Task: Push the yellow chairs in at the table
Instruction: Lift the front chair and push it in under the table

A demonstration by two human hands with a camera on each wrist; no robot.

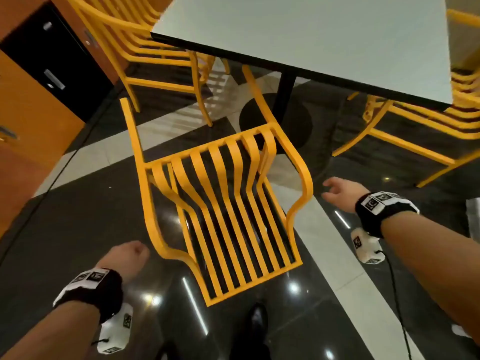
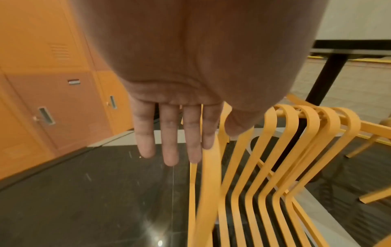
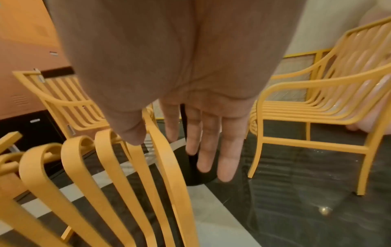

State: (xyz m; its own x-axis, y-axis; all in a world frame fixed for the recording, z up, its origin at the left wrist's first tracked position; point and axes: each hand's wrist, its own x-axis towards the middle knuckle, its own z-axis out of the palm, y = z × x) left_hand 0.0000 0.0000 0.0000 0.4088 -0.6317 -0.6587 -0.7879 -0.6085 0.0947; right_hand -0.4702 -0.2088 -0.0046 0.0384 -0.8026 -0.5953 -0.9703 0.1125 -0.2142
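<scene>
A yellow slatted armchair (image 1: pixel 226 193) stands in front of me with its back towards me and its seat front near the white table (image 1: pixel 311 35). My left hand (image 1: pixel 132 253) hangs beside the chair's left armrest, fingers (image 2: pixel 169 147) straight and holding nothing. The forefinger lies right at the chair frame (image 2: pixel 209 175); whether it touches I cannot tell. My right hand (image 1: pixel 336 189) hovers just right of the right armrest, fingers (image 3: pixel 207 150) straight, the thumb close to the chair's side rail (image 3: pixel 169 158). Neither hand grips the chair.
A second yellow chair (image 1: pixel 145 48) stands at the table's left side and a third (image 1: pixel 428 126) at its right. The black pedestal (image 1: pixel 284 94) rises from a round base under the table. Orange and black lockers (image 1: pixel 39 105) line the left. My shoe (image 1: pixel 257 320) is behind the chair.
</scene>
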